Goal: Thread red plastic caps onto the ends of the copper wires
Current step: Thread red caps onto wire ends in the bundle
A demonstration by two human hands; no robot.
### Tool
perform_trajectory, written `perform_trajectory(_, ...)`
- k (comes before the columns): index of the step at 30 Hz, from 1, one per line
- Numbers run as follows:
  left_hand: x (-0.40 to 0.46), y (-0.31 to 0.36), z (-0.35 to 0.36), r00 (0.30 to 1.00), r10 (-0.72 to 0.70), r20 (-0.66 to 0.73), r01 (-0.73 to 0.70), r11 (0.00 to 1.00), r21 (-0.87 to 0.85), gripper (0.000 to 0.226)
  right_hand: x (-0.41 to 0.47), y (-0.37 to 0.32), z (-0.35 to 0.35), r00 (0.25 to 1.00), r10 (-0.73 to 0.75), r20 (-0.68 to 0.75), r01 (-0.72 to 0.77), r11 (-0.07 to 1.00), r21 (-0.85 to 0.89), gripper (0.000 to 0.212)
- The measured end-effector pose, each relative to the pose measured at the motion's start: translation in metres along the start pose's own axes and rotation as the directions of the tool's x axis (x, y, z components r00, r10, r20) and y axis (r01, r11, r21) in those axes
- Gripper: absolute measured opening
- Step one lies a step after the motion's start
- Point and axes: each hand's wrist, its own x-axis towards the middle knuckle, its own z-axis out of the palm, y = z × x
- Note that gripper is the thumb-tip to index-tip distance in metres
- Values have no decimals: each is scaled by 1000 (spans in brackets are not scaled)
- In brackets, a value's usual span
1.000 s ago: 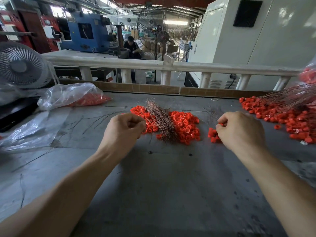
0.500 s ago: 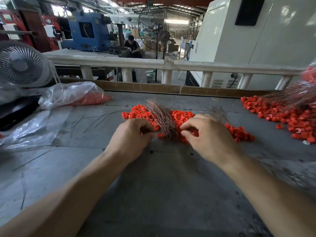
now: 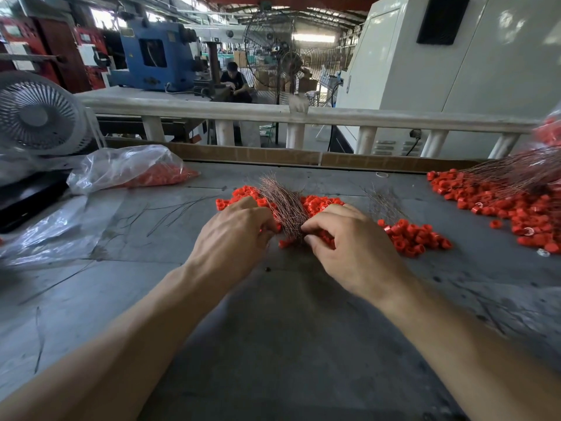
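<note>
A grey worktable (image 3: 273,314) stands in a factory hall, with a white railing (image 3: 334,117) and machines behind it. Far left of the fingers sits a white fan (image 3: 36,117), and nearer them a clear plastic bag (image 3: 127,168) holding red caps. The left hand (image 3: 233,238) rests on the table with its fingers curled at the near end of a bundle of copper wires (image 3: 282,205); what they pinch is hidden. The bundle lies on a pile of red plastic caps (image 3: 321,205), its far end fanned out away from the fingertips. The right hand (image 3: 349,247) has its thumb and fingers curled together at the same wire ends, touching caps; whether it grips one cannot be told. Just right of its fingers lies a smaller heap of caps (image 3: 416,235), and far right a larger spread of caps (image 3: 501,205) under more wires (image 3: 513,174).
</note>
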Motion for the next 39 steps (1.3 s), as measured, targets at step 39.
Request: perform_trajectory(39,-1,-30,-17,924,-375,-74,362,920,-147,9,2,-11,-3,833,535,139,-319,262,911,9)
